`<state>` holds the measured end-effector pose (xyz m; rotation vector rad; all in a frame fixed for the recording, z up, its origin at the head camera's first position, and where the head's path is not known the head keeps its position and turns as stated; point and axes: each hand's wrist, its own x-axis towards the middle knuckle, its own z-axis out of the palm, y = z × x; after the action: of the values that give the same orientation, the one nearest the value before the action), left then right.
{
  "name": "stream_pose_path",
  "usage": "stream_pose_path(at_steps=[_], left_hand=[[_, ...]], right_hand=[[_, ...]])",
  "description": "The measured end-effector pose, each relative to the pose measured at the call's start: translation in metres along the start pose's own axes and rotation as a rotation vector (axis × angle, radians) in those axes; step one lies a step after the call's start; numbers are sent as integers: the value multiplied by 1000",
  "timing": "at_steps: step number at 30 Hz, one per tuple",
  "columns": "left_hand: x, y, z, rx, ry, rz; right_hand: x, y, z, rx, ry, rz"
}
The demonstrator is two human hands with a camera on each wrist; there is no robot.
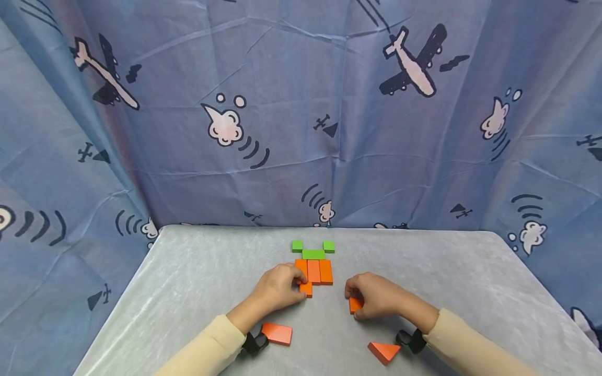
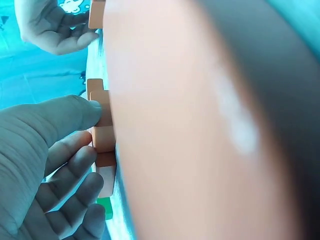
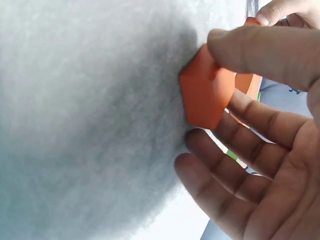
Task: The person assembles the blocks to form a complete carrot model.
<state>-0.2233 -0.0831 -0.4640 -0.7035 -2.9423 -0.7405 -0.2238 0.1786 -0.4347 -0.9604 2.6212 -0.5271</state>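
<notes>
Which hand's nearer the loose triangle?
Right. The right hand is just beyond the triangle, holding an orange block. The left hand is farther off, to the triangle's left and beyond it, at the arranged blocks.

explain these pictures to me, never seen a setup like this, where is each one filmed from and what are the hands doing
There is no robot here, just a person's two bare hands. The wide picture comes from a camera worn on the head, looking forward and down. The two close-ups come from cameras on the wrists, each watching its own hand.

On the pale table lie three green blocks, with a row of three orange blocks nearer the person. A loose rectangular block lies by the left wrist, and a triangular block by the right.

The left hand pinches a small orange block at the row's near edge. The right hand holds another orange block, apart from the row.
</notes>
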Motion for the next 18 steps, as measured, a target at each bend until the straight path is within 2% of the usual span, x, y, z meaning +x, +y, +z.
stream_pose_path(at_steps=[9,18], left_hand=[[1,-2,0,-4,-3,-3],[1,-2,0,2,-2,-15]], right_hand=[[6,-6,0,0,36,1],[30,-26,6,-73,160,-94]])
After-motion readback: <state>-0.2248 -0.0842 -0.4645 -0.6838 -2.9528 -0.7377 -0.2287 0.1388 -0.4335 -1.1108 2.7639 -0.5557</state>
